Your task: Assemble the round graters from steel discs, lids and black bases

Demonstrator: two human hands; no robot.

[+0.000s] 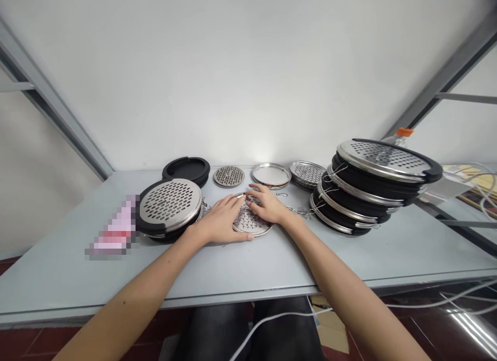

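My view is bright and evenly lit, with pale glare on the wall (pixel 264 148) above the table (pixel 248 268) and shine on the steel grater (pixel 170 205); the edges bow outward, and one patch (pixel 112 229) is pixelated.

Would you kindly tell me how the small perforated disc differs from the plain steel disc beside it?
The small perforated disc is punched with holes, while the plain steel disc has a smooth, solid centre. The perforated disc also looks smaller than the plain disc. Both are round, metal and lying flat.
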